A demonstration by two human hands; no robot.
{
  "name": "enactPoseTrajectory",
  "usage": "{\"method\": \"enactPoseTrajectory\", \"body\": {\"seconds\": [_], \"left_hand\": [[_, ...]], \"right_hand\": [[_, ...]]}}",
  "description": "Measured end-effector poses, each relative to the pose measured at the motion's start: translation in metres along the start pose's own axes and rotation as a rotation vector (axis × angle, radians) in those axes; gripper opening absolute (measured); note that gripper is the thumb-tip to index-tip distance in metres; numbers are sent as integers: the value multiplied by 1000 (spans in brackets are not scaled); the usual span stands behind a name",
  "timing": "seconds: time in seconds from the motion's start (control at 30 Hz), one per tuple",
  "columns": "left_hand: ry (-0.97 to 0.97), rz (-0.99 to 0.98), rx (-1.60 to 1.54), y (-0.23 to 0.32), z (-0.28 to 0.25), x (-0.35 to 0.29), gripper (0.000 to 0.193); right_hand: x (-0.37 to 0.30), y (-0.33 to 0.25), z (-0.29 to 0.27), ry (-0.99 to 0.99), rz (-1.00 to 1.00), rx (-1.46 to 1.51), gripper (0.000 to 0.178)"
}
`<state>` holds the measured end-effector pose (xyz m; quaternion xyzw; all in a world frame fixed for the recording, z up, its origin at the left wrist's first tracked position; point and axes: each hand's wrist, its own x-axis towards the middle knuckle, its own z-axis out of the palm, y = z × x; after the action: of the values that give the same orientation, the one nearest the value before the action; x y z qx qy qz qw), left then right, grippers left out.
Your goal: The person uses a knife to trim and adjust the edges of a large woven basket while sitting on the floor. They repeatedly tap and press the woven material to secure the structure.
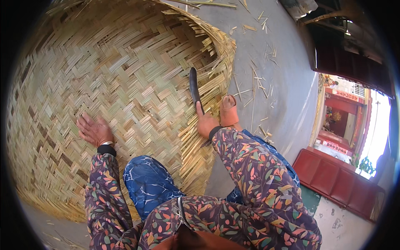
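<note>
Apparently bracing tan woven-strip mat (137,100) with open left hand (96,131); gripping slim black tool (194,87) near right edge with right hand (207,125).

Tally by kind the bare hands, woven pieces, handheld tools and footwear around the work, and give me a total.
Bare hands: 2 (left hand, right hand)
Woven pieces: 1 (large woven bamboo piece)
Handheld tools: 1 (dark curved tool)
Footwear: 1 (orange-brown slipper)
Total: 5
</note>
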<state>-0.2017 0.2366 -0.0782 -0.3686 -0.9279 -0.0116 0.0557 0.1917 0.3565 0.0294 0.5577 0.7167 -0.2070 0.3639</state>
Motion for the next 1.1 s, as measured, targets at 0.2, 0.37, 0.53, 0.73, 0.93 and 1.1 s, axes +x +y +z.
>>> {"method": "enactPoseTrajectory", "body": {"seconds": [0.2, 0.37, 0.53, 0.73, 0.93, 1.1], "left_hand": [[40, -1, -50, -5, 6, -2, 67], [3, 6, -80, -1, 3, 0, 67], [-13, 1, -73, -5, 4, -2, 67], [7, 33, -64, -9, 4, -3, 66], [-18, 16, -42, -4, 0, -1, 64], [-22, 25, 6, -2, 6, -4, 65]], "right_hand": [[7, 11, -26, -204, -204, -6, 91], [9, 14, -92, -301, -618, -111, 92], [-5, 24, -151, 9, -857, -281, 86], [12, 89, -154, 522, -787, 26, 88], [76, 131, -156, 598, -798, -95, 84], [88, 80, -190, 564, -1038, -223, 68]]}}
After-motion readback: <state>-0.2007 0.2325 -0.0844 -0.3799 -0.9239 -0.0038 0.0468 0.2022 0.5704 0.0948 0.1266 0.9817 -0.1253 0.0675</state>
